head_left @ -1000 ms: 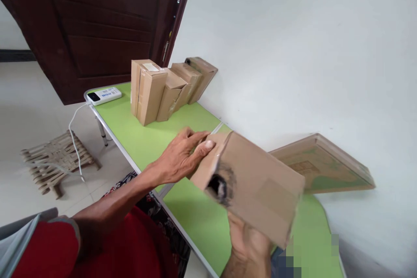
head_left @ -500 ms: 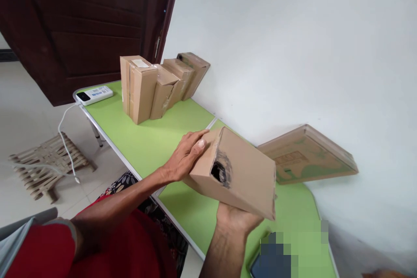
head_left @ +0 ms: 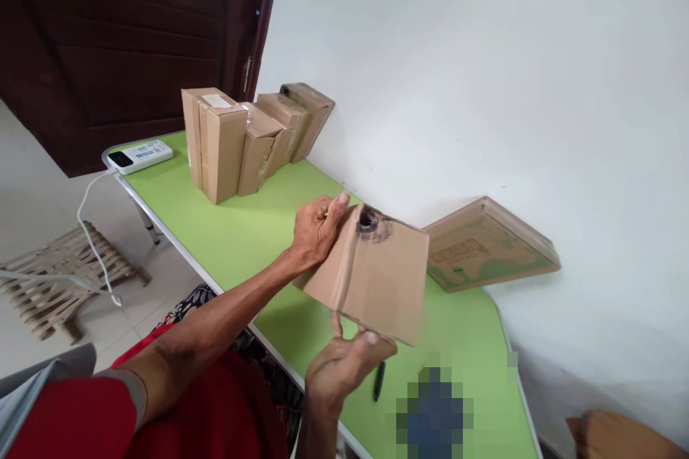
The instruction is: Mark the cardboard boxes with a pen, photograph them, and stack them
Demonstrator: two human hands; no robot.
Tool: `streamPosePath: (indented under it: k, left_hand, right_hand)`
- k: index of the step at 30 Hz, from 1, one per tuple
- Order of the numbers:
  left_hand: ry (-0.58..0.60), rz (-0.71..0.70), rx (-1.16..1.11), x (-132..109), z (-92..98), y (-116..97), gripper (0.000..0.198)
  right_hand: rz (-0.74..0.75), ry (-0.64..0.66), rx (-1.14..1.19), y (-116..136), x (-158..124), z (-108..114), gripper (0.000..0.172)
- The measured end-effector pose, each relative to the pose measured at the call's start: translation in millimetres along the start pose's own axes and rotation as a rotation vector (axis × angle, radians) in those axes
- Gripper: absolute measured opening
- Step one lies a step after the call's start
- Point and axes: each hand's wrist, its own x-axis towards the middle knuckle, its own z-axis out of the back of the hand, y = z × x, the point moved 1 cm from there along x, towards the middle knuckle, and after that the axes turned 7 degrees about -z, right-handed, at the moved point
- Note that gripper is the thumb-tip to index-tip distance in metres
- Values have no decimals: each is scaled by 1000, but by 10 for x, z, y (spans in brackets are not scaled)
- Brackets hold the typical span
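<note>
A brown cardboard box [head_left: 383,287] is held tilted above the green table. Near the top of its facing side is a round hole with dark smudges around it. My left hand [head_left: 319,231] grips the box's left side, thumb up along the top edge. Below, my right hand [head_left: 349,364] supports the bottom edge, palm up, some fingers hidden under the cardboard. A black pen [head_left: 380,381] lies on the table just right of my right hand.
Several cardboard boxes [head_left: 215,150] stand in a row on the green table [head_left: 204,226], beside a white device [head_left: 141,156] with a cable. A flat carton [head_left: 484,247] leans on the wall. A pixelated dark object [head_left: 435,412] lies at the near right. A woven stool [head_left: 75,272] stands left.
The box has been turned, so its hole moved from the lower left of the facing side to the top. My right hand shifted left along the bottom, and the pen came into view.
</note>
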Motion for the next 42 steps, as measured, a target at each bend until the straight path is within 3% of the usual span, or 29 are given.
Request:
streamPosePath:
  k: [5, 8, 11, 16, 21, 25, 32, 42]
  left_hand:
    - [480, -21, -62, -153, 212, -142, 79]
    - [606, 17, -101, -199, 402, -188, 82]
    - [623, 55, -135, -201, 532, -202, 79]
    - [648, 9, -108, -220, 622, -233, 77]
    - [677, -35, -90, -249, 651, -302, 77]
    - [702, -20, -98, -286, 637, -403, 75]
    - [571, -38, 15, -390, 474, -576, 45]
    - [578, -89, 166, -345, 429, -628, 28]
  right_hand:
    - [-12, 123, -53, -142, -119, 248, 57]
    - [-50, 222, -53, -94, -87, 453, 55]
    - [-66, 270, 29, 125, 31, 541, 62]
    - [6, 111, -150, 742, 363, 337, 57]
    - [-23, 85, -528, 1101, 498, -25, 91]
    - [-60, 23, -727, 1144, 441, -170, 102]
    - [-63, -51, -783, 1151, 372, -159, 93]
    - [49, -36, -725, 1098, 411, -165, 76]
